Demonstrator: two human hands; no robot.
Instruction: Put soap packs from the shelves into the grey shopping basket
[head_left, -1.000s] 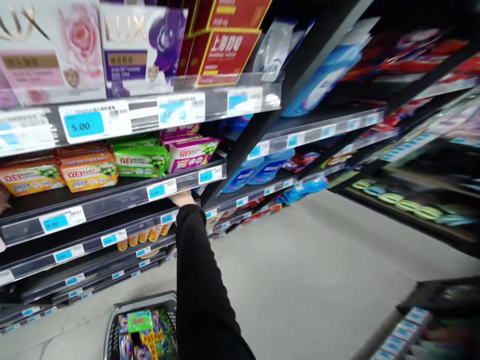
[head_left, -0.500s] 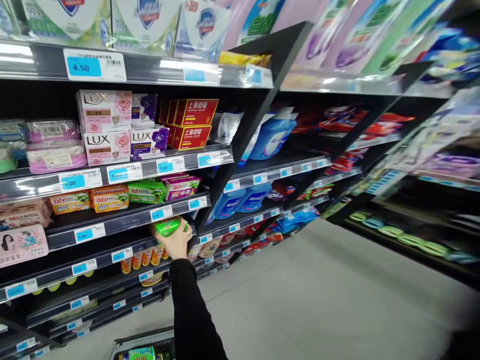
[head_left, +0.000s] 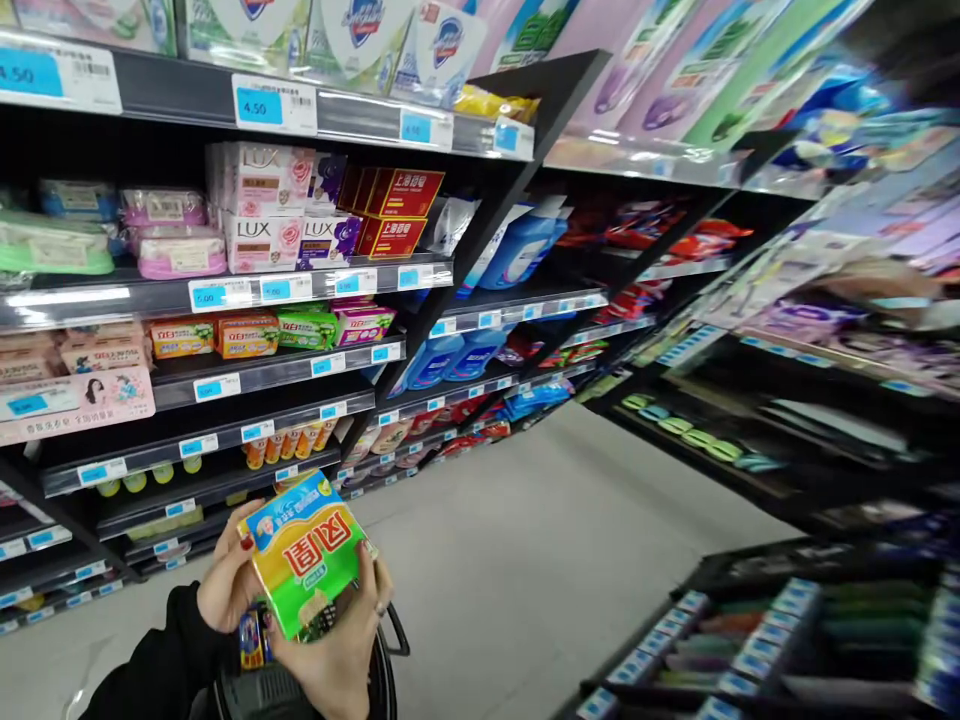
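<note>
Over a dark shopping basket, both my hands hold a pack of soap with a blue, yellow and green wrapper and large red characters. My left hand grips its left edge, with the thumb along the side. My right hand closes around the lower right corner; a ring shows on one finger. The pack is tilted with its broad face toward me. Part of a blue and yellow package shows in the basket below, mostly hidden by the pack and my hands.
Shelves on the left carry LUX soap boxes, red soap boxes, wrapped soap bars and orange tubes. Blue bottles stand farther along. A grey floor aisle runs between these and a rack at lower right.
My right hand has come down from the lower shelf with the green pack to above the basket. My left hand has come into view and holds it too. The view has shifted.
</note>
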